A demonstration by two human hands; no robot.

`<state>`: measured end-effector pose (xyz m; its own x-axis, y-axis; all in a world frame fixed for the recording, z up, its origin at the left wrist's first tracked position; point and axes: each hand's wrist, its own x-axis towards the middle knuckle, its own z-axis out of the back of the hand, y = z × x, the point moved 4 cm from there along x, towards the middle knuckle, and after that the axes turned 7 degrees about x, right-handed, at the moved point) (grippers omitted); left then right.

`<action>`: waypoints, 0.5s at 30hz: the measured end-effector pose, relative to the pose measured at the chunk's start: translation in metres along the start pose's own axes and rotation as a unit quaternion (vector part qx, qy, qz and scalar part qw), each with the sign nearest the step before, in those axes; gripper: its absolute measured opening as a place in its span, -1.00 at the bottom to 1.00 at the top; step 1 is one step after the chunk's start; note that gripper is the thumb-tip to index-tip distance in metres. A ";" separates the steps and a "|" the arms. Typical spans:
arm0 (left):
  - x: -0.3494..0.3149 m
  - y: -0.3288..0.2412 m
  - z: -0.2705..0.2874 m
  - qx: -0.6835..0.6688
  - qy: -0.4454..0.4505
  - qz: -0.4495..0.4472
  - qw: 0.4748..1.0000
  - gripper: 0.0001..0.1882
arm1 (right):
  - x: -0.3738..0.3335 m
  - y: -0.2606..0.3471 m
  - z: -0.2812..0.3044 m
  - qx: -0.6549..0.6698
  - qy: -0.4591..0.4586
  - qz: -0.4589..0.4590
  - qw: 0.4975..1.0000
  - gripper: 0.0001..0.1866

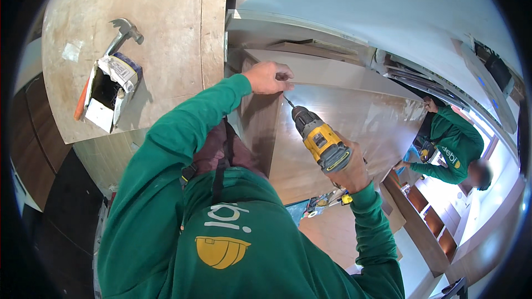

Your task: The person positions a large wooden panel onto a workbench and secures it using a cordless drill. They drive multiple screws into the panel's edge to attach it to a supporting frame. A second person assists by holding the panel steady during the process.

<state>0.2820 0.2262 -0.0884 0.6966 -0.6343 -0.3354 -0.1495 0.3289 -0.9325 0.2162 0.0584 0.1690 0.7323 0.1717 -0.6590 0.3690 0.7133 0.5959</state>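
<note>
My right hand [351, 169] grips a yellow and black cordless drill [320, 139], its bit pointing up and left at the top edge of a brown wooden panel [354, 122]. My left hand [270, 77] pinches something small at that edge, right by the bit's tip; what it holds is too small to tell. Both arms are in green sleeves.
A plywood surface [166, 33] at upper left carries a claw hammer [123, 34] and a torn open cardboard box [111, 91]. At the right a second person in green [451, 147] holds the panel's far end. Wooden shelving [426, 216] lies lower right.
</note>
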 end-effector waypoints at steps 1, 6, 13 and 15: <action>0.000 -0.001 0.000 0.001 0.004 0.004 1.000 -0.44 | 0.001 0.000 0.000 -0.005 0.002 -0.001 1.000 -0.56; -0.001 -0.001 0.000 -0.012 0.006 0.013 1.000 -0.43 | 0.005 0.000 0.001 -0.027 0.004 0.008 1.000 -0.57; 0.000 0.003 -0.002 -0.020 -0.014 0.003 1.000 -0.43 | 0.009 -0.009 0.001 -0.033 0.005 0.002 0.999 -0.55; 0.001 0.003 -0.002 -0.021 -0.012 -0.002 1.000 -0.42 | 0.009 -0.011 0.000 -0.030 0.005 0.009 1.000 -0.55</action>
<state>0.2807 0.2254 -0.0919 0.7142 -0.6177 -0.3292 -0.1765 0.2962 -0.9387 0.2189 0.0522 0.1562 0.7330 0.1915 -0.6527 0.3207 0.7490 0.5799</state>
